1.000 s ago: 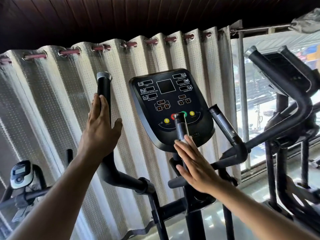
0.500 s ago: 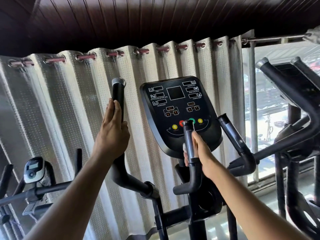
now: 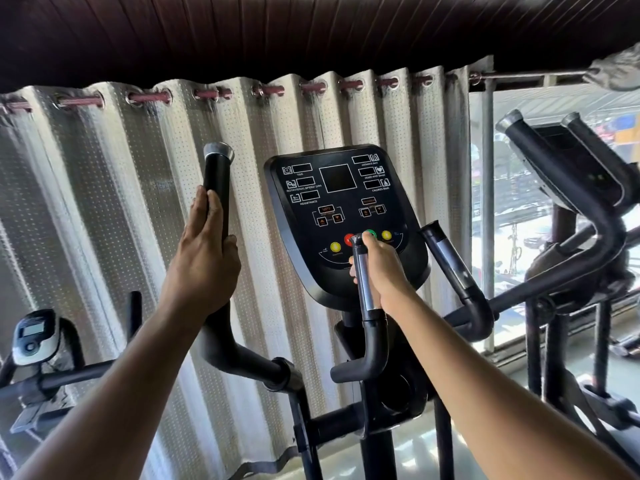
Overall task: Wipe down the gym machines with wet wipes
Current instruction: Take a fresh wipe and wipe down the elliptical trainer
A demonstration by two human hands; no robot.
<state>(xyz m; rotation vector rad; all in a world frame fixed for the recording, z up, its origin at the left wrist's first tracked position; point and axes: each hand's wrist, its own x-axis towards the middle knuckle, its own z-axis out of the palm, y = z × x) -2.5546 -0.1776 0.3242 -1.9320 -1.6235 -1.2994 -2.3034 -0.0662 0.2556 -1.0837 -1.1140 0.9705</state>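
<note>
Gripping the short inner handle [image 3: 363,282] at centre frame, right hand [image 3: 382,275] closed around its silver sensor section, thumb up near the cap, just in front of the black console [image 3: 346,216]. Pressing against the tall outer handlebar [image 3: 217,188] left of centre, left hand [image 3: 204,261] with fingers [image 3: 202,216] straight and together along the black grip, thumb [image 3: 231,244] hooked round the right side of the bar; palm side hidden, so cannot tell whether anything lies between palm and grip. Showing no wet wipe clearly in either hand. Standing behind the right hand, console with a dark square screen, small orange arrow keys, and a row of yellow, red, green and yellow round buttons, the red and green partly covered by the handle cap and thumb. Angling up at centre right, a second short handle [image 3: 450,268], untouched. Hanging behind everything, a pale dotted curtain [image 3: 131,188] on a reddish rod. Sitting at lower left, a small bike display [image 3: 33,336]; filling the right edge, another black machine [image 3: 588,209] before a bright window.
</note>
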